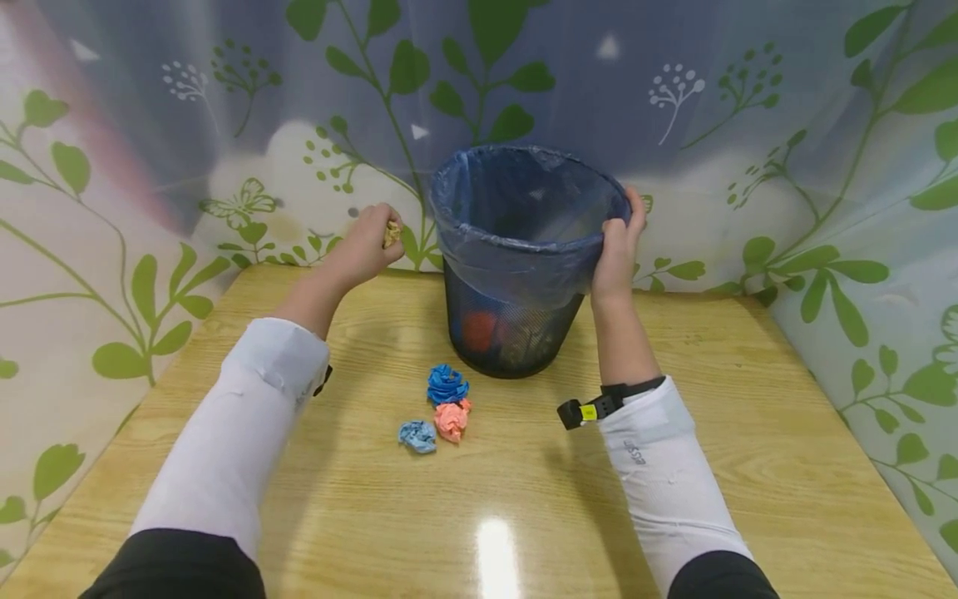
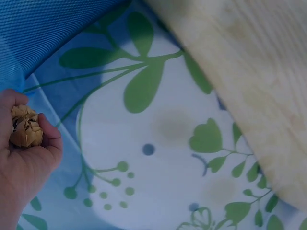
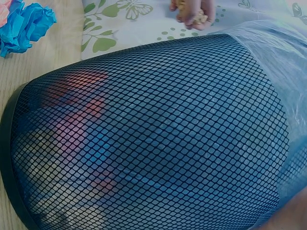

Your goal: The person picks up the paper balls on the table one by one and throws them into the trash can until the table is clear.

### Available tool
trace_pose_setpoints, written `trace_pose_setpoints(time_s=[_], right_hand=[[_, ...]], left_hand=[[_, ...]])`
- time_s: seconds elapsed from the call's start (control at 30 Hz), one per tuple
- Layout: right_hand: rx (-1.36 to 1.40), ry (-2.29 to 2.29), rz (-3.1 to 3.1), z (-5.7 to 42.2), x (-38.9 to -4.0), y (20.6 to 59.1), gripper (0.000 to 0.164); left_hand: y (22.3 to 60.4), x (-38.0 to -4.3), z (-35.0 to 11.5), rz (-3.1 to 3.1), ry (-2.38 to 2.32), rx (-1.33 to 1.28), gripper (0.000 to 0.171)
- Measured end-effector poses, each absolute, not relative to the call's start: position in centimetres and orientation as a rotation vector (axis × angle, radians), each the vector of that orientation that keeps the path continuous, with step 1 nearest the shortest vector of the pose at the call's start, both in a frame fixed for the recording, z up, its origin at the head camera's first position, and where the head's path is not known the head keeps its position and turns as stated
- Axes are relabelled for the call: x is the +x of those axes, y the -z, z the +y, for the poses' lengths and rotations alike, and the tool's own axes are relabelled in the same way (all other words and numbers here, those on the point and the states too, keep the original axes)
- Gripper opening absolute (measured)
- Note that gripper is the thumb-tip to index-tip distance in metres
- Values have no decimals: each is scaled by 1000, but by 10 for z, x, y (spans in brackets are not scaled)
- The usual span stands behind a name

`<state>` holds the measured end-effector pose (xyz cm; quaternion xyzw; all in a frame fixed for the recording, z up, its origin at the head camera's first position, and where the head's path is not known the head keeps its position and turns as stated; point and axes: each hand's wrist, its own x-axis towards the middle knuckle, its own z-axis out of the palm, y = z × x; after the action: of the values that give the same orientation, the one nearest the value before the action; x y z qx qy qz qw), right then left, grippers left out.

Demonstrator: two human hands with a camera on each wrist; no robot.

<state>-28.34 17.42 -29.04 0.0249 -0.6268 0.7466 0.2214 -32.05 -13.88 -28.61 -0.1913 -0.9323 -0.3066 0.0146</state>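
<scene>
My left hand [image 1: 372,241] grips a crumpled yellow-brown paper ball [image 2: 26,126], held in the air to the left of the bin. With my right hand [image 1: 618,249] I hold the right rim of a black mesh wastebasket [image 1: 509,333], fingers over its edge. A translucent blue bin liner [image 1: 516,270] lines the basket and folds down over the rim. Through the mesh in the right wrist view, several coloured crumpled pieces show near the bottom, among them a red one [image 3: 86,79]. The basket stands tilted a little on the table.
On the wooden table [image 1: 524,482], in front of the basket, lie a dark blue paper ball [image 1: 447,385], a pink paper ball [image 1: 452,422] and a light blue paper ball [image 1: 417,436], close together. A leaf-patterned curtain [image 1: 299,158] hangs behind and at both sides.
</scene>
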Motion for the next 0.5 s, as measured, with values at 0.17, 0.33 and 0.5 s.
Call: trace_pose_setpoints(time_s=[0.17, 0.33, 0.5], right_hand=[[87, -2065, -1722, 174, -283, 291, 62], [98, -2072, -1712, 175, -285, 292, 62], [96, -2086, -1707, 175, -285, 292, 62]], left_hand=[[270, -322, -132, -2867, 953, -565, 29], [256, -323, -125, -2799, 957, -484, 31], [240, -321, -117, -2736, 1002, -416, 29]])
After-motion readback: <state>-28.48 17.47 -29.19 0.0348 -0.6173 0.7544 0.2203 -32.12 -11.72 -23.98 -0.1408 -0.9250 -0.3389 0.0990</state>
